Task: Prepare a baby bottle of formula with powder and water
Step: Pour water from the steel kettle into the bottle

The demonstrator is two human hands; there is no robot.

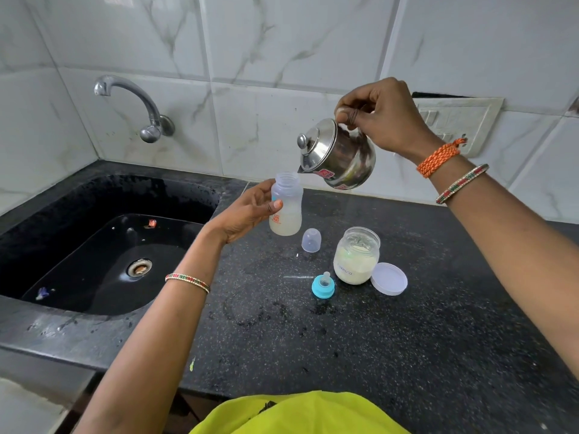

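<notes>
Kettle spout (pixel 300 169) — above bottle (pixel 285 204) rim

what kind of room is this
Most likely a home kitchen: a black speckled stone counter with a black sunken sink, a curved chrome wall tap above it, and white marble-look wall tiles behind.

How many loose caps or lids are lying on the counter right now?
3: a clear dome cap beside the bottle, a blue teat ring in front of the formula jar, and a white lid leaning against the jar's right.
</notes>
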